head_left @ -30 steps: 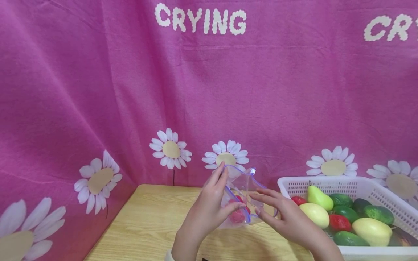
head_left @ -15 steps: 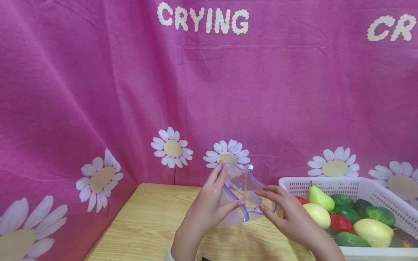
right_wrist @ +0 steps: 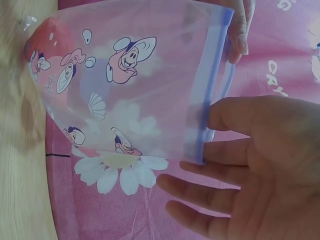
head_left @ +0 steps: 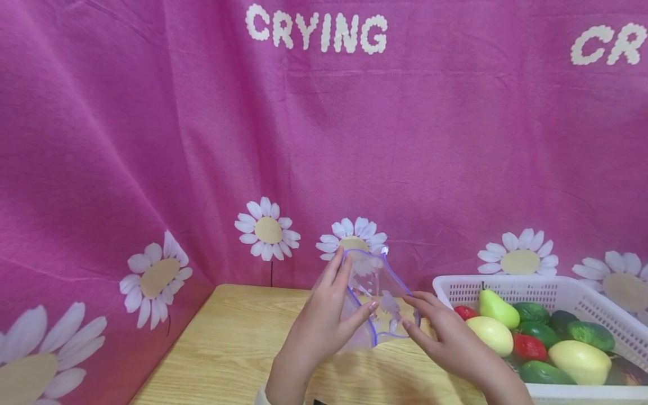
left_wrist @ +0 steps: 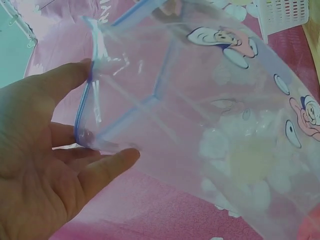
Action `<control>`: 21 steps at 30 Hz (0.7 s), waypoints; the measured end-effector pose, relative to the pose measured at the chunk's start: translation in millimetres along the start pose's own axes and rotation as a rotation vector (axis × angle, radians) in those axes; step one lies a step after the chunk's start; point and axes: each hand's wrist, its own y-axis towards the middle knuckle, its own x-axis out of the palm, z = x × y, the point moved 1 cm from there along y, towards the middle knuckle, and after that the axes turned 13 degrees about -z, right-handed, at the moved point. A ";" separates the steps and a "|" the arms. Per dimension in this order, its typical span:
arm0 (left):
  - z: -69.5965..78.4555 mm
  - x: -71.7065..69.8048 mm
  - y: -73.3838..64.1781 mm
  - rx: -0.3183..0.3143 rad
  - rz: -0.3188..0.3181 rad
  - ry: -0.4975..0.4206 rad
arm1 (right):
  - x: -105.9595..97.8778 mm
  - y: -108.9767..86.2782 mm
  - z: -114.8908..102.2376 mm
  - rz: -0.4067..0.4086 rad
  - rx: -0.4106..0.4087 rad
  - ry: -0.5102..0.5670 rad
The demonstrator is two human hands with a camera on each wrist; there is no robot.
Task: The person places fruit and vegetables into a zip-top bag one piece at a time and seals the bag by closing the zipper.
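Observation:
A clear slider zip bag (head_left: 387, 306) with a purple-blue zip hangs mouth-up between both hands, its mouth spread wide. Cartoon oysters and shells are printed on its side (right_wrist: 132, 65). At its bottom a red, rounded thing (right_wrist: 55, 40) shows through the plastic; its kind is unclear. My left hand (head_left: 321, 320) holds the left side of the rim, thumb lower and fingertips near the top edge. On the opposite side my right hand (head_left: 445, 340) pinches the rim between thumb and fingers, the other fingers (right_wrist: 200, 195) spread loosely. The white zip slider (head_left: 385, 250) sits at the far corner.
To the right stands a white plastic basket (head_left: 506, 283) with a green pear (head_left: 498, 309), yellow fruits (head_left: 579, 361), red pieces (head_left: 529, 347) and several green vegetables (head_left: 589, 336). A wooden table (head_left: 217, 343) lies below. Behind it hangs a pink daisy-print cloth (head_left: 430, 140).
The bag's mouth has tipped and opened wider, its slider corner shifting up and left. Red contents seen in the head view a second ago no longer show there.

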 end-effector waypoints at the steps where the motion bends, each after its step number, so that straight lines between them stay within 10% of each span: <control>1: 0.1 0.7 0.0 0.000 0.000 0.002 | 0.1 0.2 -0.5 0.006 -0.010 0.007; 21: 11.1 2.3 -5.4 -0.042 -0.063 0.023 | 5.7 4.7 -22.7 0.007 -0.125 0.090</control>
